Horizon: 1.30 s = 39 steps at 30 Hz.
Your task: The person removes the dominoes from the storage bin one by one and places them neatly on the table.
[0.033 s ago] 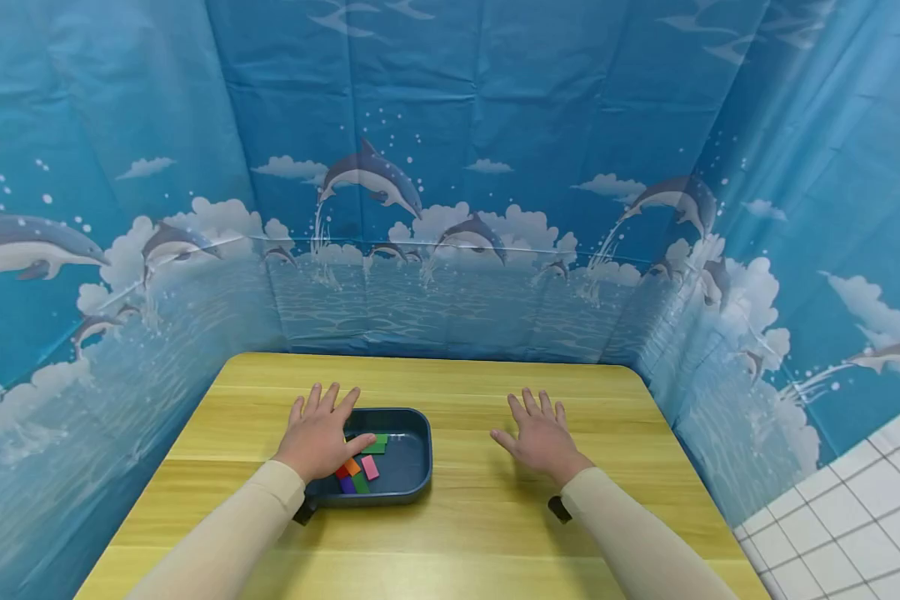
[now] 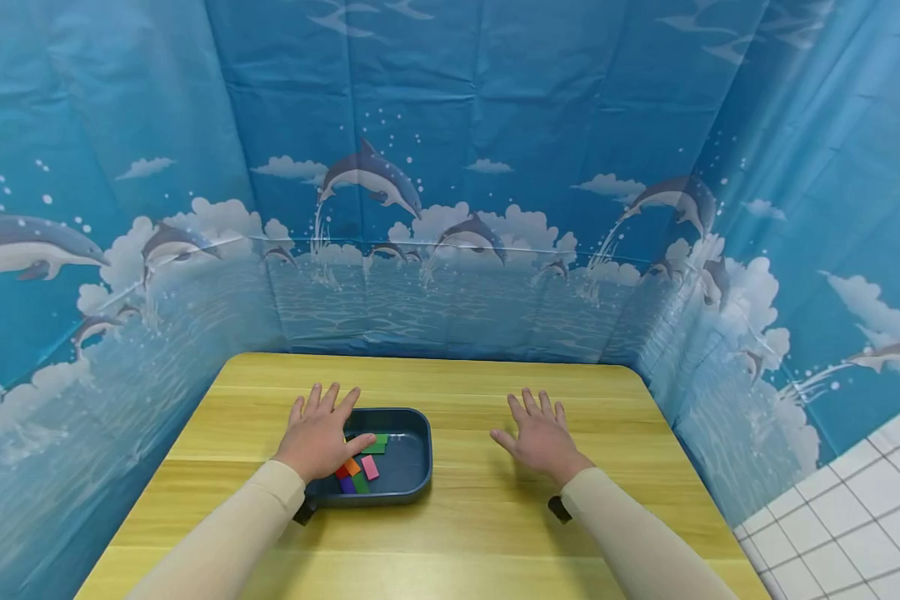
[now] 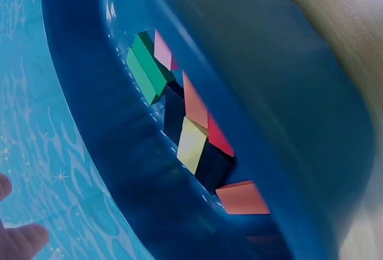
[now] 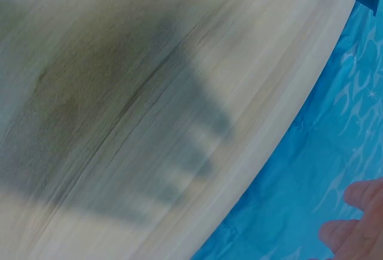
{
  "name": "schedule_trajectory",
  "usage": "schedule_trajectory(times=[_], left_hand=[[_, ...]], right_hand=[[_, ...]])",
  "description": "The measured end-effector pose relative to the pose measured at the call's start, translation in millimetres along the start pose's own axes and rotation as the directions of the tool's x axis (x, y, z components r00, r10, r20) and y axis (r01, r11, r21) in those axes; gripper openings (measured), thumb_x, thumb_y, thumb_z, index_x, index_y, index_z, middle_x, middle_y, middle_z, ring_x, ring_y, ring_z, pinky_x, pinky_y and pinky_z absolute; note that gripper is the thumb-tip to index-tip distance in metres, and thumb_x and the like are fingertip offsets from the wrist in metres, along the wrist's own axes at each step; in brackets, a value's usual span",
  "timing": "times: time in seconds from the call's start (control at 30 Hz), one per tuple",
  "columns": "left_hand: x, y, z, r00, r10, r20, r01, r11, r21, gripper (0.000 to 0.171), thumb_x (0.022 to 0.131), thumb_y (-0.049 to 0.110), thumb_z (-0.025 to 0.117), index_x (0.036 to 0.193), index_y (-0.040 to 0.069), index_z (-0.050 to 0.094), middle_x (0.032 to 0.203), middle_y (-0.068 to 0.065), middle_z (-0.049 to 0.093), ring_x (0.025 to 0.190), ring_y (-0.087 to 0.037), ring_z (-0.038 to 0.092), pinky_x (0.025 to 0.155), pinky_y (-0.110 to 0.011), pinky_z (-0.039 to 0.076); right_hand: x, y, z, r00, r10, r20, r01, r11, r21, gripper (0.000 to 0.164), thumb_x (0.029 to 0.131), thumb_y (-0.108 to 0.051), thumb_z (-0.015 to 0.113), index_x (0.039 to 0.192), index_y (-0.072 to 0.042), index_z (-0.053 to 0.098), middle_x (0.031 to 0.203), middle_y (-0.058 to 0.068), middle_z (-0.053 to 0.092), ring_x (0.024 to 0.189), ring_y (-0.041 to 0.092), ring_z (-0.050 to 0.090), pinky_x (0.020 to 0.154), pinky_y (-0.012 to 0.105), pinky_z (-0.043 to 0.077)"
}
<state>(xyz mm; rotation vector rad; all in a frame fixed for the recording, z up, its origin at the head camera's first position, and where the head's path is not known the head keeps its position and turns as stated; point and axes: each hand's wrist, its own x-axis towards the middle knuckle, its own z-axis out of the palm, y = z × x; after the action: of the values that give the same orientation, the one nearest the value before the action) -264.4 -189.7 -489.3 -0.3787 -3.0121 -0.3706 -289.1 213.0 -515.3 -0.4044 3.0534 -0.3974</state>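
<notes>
In the head view my left hand (image 2: 317, 440) is over the left part of a dark blue tray (image 2: 416, 458), fingers spread and holding nothing. Colored blocks lie in the tray, among them a pink block (image 2: 370, 467), green blocks (image 2: 376, 444) and a purple block (image 2: 347, 485). My hand hides some of them. The left wrist view shows more: a pale yellow block (image 3: 191, 144), a red block (image 3: 219, 134) and an orange block (image 3: 242, 198). My right hand (image 2: 543, 440) is over the table to the right of the tray, its fingers spread and holding nothing.
The yellow wood-grain table (image 2: 465, 550) has rounded far corners. A blue curtain (image 2: 450, 308) printed with dolphins hangs behind it and along both sides. White tiles (image 2: 862, 508) show at the lower right. A dark wrist camera (image 2: 559, 509) sits under the right sleeve.
</notes>
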Motion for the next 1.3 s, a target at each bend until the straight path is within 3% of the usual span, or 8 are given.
schedule_trajectory(times=[0.37,0.77,0.93,1.07,1.17,1.3], left_hand=[[-9.4,-13.5,0.7,0.999,-0.027,-0.035,0.026,0.999,-0.031,0.090,0.096,0.066,0.063,0.164,0.014,0.038,0.168,-0.026,0.034,0.156,-0.058,0.021,0.122,-0.078,0.016],[-45.0,-53.7,12.8,0.987,-0.163,0.013,0.162,0.965,-0.207,0.101,0.098,0.068,0.059,0.167,0.002,0.024,0.170,-0.031,0.023,0.155,-0.061,0.013,0.120,-0.079,0.010],[-56.5,-67.0,25.0,0.970,-0.210,0.126,0.240,0.917,-0.318,0.102,0.101,0.068,0.054,0.168,0.001,0.015,0.172,-0.032,0.014,0.155,-0.060,0.017,0.120,-0.079,0.015],[-58.7,-74.0,35.9,0.945,-0.240,0.223,0.315,0.856,-0.410,0.105,0.103,0.065,0.054,0.169,0.005,0.001,0.174,-0.030,0.010,0.156,-0.057,0.020,0.122,-0.073,0.023],[-57.9,-76.7,43.7,0.939,-0.261,0.223,0.338,0.818,-0.465,0.104,0.103,0.063,0.056,0.170,0.015,-0.006,0.175,-0.026,0.011,0.156,-0.056,0.023,0.122,-0.072,0.026],[-56.0,-74.8,52.6,0.943,-0.254,0.213,0.330,0.789,-0.518,0.098,0.104,0.059,0.057,0.171,0.024,-0.004,0.173,-0.025,0.024,0.155,-0.053,0.030,0.122,-0.072,0.027]], right_hand=[[0,1,2,1.000,-0.003,0.007,0.003,1.000,-0.002,0.085,0.106,-0.063,0.047,0.167,-0.006,0.028,0.173,0.027,0.018,0.160,0.054,0.009,0.125,0.075,0.008],[-2,1,8,1.000,-0.012,0.024,0.012,1.000,0.013,0.084,0.107,-0.061,0.047,0.167,-0.006,0.027,0.173,0.028,0.018,0.160,0.055,0.011,0.126,0.074,0.009],[-1,1,10,0.999,-0.018,0.029,0.018,1.000,0.005,0.082,0.108,-0.059,0.046,0.167,-0.005,0.025,0.173,0.028,0.019,0.160,0.055,0.011,0.126,0.074,0.011],[1,-1,10,1.000,-0.020,0.021,0.020,1.000,0.018,0.080,0.109,-0.054,0.048,0.167,-0.005,0.025,0.173,0.027,0.019,0.160,0.055,0.012,0.126,0.073,0.012],[3,-5,9,0.999,-0.032,0.021,0.031,0.999,0.038,0.079,0.109,-0.053,0.049,0.167,-0.004,0.027,0.172,0.028,0.020,0.159,0.056,0.012,0.126,0.073,0.013],[3,-8,9,0.999,-0.035,0.037,0.033,0.999,0.036,0.079,0.109,-0.054,0.047,0.167,-0.003,0.026,0.172,0.029,0.019,0.159,0.056,0.011,0.126,0.073,0.014]])
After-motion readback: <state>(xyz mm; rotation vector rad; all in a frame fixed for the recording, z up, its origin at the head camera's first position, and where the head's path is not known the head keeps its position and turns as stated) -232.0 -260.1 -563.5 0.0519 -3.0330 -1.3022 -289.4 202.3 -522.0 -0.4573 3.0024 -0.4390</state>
